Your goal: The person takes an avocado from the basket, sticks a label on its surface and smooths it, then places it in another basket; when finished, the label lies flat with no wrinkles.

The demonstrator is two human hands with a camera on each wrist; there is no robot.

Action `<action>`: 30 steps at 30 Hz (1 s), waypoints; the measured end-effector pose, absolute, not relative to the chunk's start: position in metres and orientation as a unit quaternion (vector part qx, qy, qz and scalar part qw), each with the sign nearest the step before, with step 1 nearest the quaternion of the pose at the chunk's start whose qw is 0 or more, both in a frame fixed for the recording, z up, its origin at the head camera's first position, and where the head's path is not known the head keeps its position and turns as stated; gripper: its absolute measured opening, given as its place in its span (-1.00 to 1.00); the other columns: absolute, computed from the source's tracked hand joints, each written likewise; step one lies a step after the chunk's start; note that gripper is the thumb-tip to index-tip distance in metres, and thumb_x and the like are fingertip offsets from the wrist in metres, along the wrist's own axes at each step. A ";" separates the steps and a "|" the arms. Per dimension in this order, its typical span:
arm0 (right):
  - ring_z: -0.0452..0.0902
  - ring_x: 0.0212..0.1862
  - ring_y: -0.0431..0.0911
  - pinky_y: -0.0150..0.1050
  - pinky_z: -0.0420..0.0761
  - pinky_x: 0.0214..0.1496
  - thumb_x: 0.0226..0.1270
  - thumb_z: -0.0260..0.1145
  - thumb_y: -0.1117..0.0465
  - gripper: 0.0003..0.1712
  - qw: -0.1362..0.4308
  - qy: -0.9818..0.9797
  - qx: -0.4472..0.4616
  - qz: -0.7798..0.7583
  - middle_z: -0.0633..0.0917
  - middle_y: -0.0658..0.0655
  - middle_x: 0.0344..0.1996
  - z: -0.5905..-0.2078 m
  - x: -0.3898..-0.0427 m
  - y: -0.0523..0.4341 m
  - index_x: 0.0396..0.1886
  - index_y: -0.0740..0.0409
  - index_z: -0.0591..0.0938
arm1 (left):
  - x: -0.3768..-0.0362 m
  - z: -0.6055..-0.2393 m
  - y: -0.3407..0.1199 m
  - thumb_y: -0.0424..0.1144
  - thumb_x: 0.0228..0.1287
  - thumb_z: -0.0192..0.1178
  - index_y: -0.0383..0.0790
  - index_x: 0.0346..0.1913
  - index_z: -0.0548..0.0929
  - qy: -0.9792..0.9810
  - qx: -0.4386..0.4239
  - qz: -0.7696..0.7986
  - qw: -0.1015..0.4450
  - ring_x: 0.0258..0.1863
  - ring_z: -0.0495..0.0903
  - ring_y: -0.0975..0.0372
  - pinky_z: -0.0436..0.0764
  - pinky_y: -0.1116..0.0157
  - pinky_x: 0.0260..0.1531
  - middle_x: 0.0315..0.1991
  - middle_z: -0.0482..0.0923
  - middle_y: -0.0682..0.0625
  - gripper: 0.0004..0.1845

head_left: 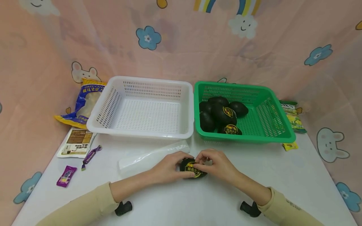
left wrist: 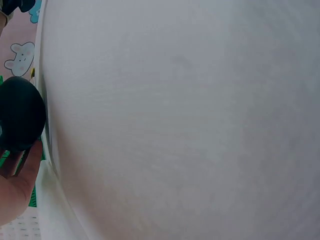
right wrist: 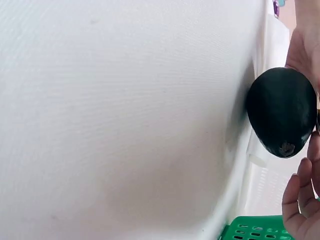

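Observation:
On the table in front of the baskets lies a dark avocado (head_left: 185,164) with a black and gold sticker (head_left: 192,169) on its upper side. My left hand (head_left: 169,166) grips the avocado from the left, thumb along its near side and fingers round the far side. From the right, the thumb and curled fingers of my right hand (head_left: 216,164) pinch at the sticker's edge. The right wrist view shows the avocado (right wrist: 282,112) end-on, its stem end toward the camera. Behind the left hand a clear plastic sleeve (head_left: 152,157) lies flat.
A green basket (head_left: 277,138) at the back right holds several avocados (head_left: 223,114), some with stickers. Beside it stands a white basket (head_left: 141,133). Snack packs (head_left: 74,142) and purple candies (head_left: 66,176) lie at left, a green bag (head_left: 294,117) at right.

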State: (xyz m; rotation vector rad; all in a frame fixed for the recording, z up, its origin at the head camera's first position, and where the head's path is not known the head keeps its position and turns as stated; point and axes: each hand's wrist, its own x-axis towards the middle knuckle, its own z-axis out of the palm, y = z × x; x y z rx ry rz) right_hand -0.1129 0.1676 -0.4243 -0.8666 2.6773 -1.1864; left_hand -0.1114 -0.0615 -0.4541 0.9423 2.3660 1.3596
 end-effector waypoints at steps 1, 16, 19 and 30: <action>0.53 -0.34 -0.08 -0.16 0.59 -0.24 0.11 0.53 0.15 -0.79 0.039 0.877 -0.284 -0.386 0.59 -0.20 -0.48 -0.425 -0.113 0.168 -0.33 -0.06 0.64 | -0.112 -0.454 -0.061 0.07 0.15 0.40 -0.01 0.16 0.56 0.810 0.323 0.472 0.129 -0.05 0.52 0.38 0.56 0.36 -0.05 0.03 0.55 0.21 -0.46; 0.57 -0.24 -0.04 -0.28 0.59 -0.17 0.23 0.45 0.10 -0.65 0.283 0.801 -0.208 -0.484 0.60 0.08 -0.20 -0.449 -0.136 0.185 -0.07 0.11 0.59 | -0.106 -0.460 -0.063 0.04 -0.02 0.50 0.08 -0.01 0.72 0.833 0.400 0.371 -0.090 0.05 0.51 0.29 0.57 0.38 -0.11 0.00 0.56 0.08 -0.55; 0.59 -0.21 -0.07 -0.26 0.62 -0.17 0.14 0.52 0.06 -0.56 0.263 0.812 -0.247 -0.460 0.62 0.00 -0.14 -0.447 -0.134 0.190 0.00 -0.03 0.60 | -0.106 -0.461 -0.064 0.04 -0.06 0.52 0.04 -0.05 0.75 0.834 0.389 0.380 -0.095 0.01 0.55 0.31 0.56 0.41 -0.11 -0.04 0.59 0.12 -0.56; 0.60 -0.06 -0.06 -0.24 0.63 -0.09 0.22 0.46 0.11 -0.48 0.116 0.833 -0.211 -0.498 0.66 0.14 -0.01 -0.438 -0.127 0.202 0.16 0.13 0.57 | -0.109 -0.458 -0.062 0.03 -0.07 0.54 -0.08 0.11 0.52 0.846 0.396 0.357 -0.019 0.06 0.55 0.26 0.55 0.31 0.04 0.08 0.56 0.06 -0.34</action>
